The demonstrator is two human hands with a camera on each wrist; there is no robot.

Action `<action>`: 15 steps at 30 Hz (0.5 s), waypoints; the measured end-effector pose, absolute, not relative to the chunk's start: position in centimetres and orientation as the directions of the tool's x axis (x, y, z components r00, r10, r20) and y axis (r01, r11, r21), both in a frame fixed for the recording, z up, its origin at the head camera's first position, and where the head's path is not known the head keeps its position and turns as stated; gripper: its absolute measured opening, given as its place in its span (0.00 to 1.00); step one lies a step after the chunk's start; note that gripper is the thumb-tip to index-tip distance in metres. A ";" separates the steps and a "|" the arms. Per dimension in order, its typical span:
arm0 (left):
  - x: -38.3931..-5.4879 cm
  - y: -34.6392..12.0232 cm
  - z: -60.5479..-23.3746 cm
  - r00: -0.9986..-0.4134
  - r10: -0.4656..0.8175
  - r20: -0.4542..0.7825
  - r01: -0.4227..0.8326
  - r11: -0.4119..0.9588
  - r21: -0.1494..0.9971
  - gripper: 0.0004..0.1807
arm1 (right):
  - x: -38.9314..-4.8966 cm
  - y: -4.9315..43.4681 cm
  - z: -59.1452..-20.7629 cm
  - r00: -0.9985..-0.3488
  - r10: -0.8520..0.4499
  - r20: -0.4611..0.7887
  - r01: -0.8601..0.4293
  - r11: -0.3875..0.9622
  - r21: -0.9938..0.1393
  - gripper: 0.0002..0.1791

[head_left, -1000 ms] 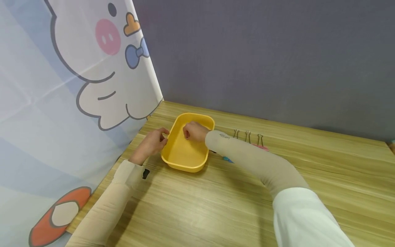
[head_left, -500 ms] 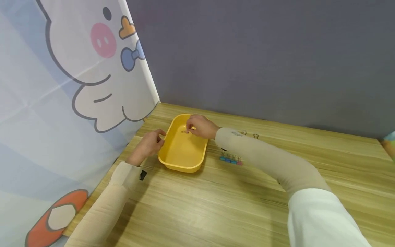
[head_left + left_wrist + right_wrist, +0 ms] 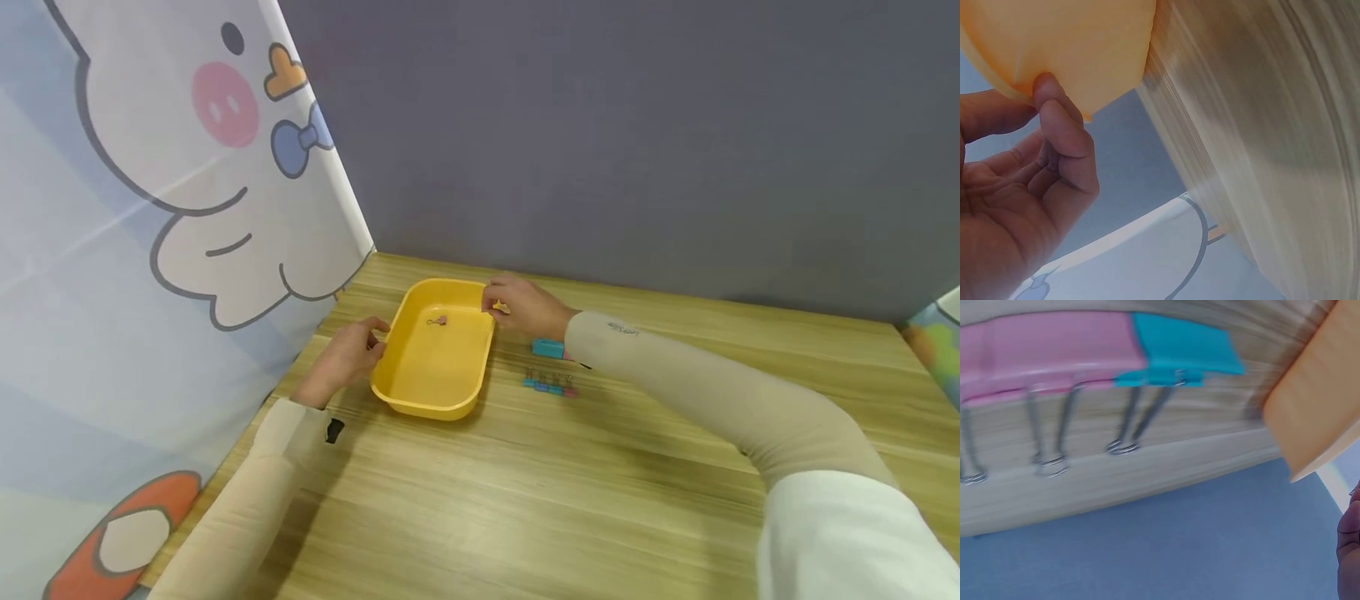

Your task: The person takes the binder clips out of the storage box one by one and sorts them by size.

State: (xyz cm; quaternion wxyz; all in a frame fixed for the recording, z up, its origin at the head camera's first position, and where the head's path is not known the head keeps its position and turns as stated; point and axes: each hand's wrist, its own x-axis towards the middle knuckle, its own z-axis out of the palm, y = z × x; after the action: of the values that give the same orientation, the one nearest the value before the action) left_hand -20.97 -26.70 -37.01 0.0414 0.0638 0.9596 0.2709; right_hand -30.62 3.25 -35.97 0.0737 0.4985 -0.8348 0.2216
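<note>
In the head view my left hand [image 3: 343,360] pinches the left rim of the yellow basin [image 3: 433,408]; the left wrist view shows thumb and finger on that rim. My right hand [image 3: 525,304] is over the basin's right rim, fingertips pinching a small binder clip whose wire handle barely shows; its body is hidden. A small pink binder clip [image 3: 441,320] lies inside the basin. Right of the basin, small binder clips [image 3: 551,387] stand in a row. Behind them is a row of larger clips, with a teal binder clip [image 3: 1188,347] beside a pink binder clip [image 3: 1066,347].
The wooden table [image 3: 450,500] meets a grey panel [image 3: 600,150] at the back. A printed cartoon sheet [image 3: 187,208] borders the left edge. My right forearm partly covers the larger clips in the head view.
My right hand has risen from inside the basin and moved right to its rim. The pink clip in the basin has come into view. My left hand stays at the rim.
</note>
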 end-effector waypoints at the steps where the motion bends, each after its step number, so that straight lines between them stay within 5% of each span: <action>1: -21.0 -26.7 -37.0 -0.989 0.143 -0.046 0.099 0.846 0.524 0.17 | -30.7 3.7 -36.0 -0.495 -0.796 0.347 -0.864 0.407 -0.296 0.04; 15: -21.0 -27.0 -37.1 -0.985 0.166 -0.038 0.123 0.848 0.516 0.16 | -27.2 10.1 -35.4 -0.423 -0.789 0.446 -0.905 0.392 -0.166 0.09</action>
State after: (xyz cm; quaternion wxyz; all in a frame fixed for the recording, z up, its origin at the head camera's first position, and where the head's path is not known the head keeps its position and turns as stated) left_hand -21.02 -26.97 -37.11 0.0404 0.0751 0.9604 0.2652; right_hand -27.24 10.05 -35.45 0.1493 0.5159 -0.8207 0.1948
